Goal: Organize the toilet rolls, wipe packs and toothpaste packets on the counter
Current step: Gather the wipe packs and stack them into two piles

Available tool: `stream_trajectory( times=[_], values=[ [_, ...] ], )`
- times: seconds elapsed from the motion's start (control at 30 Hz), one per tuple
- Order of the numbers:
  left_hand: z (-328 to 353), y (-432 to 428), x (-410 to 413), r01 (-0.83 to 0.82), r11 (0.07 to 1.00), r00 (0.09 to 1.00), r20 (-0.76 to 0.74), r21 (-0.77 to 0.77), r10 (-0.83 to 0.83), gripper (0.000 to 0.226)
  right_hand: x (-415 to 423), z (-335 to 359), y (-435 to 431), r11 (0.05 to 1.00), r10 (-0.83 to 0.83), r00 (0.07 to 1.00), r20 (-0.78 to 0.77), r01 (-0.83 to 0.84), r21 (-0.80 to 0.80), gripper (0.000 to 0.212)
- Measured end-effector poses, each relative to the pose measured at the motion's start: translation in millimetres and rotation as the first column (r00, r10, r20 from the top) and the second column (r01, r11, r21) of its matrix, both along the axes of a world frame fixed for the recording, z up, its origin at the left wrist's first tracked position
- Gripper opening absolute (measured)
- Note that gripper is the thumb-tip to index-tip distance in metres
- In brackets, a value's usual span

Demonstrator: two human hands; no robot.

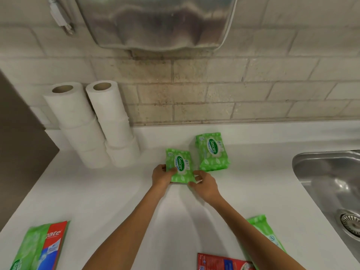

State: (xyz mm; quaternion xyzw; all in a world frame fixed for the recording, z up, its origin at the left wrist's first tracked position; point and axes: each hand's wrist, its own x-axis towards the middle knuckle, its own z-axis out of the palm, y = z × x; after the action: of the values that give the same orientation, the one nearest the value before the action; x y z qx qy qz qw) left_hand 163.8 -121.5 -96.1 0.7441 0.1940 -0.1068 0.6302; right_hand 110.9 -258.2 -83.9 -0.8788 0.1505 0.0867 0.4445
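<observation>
The left hand (pixel 162 175) pinches the left edge of a green wipe pack (pixel 180 166), with the thumb on top of it. The right hand (pixel 204 185) holds the lower right corner of the same pack between its curled fingers. This pack lies flat on the white surface (pixel 120 193), near the middle of it.

Just beside it, to the right and a little nearer to the wall, there is a small pile of wipe packs (pixel 212 152), also green. The two do not touch.

To the left, against the tiled wall (pixel 233 88), two stacks of toilet rolls (pixel 93 123) stand side by side, three rolls in each stack.

At the near left edge, a red toothpaste box (pixel 54 246) lies partly on another green pack (pixel 29 248). At the near right, one more green pack (pixel 263 228) is partly hidden under the right forearm, and a second red box (pixel 220 262) lies at the bottom edge beside it.

A steel sink (pixel 331 184) is set into the surface on the right. A shiny metal dispenser (pixel 155 22) hangs on the wall above.
</observation>
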Motion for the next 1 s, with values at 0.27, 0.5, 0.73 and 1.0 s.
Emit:
stream_trajectory(
  times=[0.27,0.5,0.73,1.0],
  values=[
    [-4,5,-19,0.212,0.656,0.933,0.049,0.724,-0.356,0.059,0,-15,5,0.983,-0.007,0.998,0.058,0.017,-0.182,0.044],
    [-20,21,-29,0.328,0.493,0.774,0.070,0.806,-0.630,0.062,-1,-22,10,0.955,-0.052,0.993,0.106,0.080,-0.285,0.037],
    [-21,18,-12,0.295,0.459,0.752,0.093,0.838,-0.652,0.048,6,-30,11,0.936,-0.128,0.984,0.124,0.161,-0.313,0.036],
    [-26,12,6,0.306,0.467,0.735,0.106,0.830,-0.670,0.047,14,-33,8,0.920,-0.157,0.979,0.131,0.194,-0.340,0.035]
  ],
)
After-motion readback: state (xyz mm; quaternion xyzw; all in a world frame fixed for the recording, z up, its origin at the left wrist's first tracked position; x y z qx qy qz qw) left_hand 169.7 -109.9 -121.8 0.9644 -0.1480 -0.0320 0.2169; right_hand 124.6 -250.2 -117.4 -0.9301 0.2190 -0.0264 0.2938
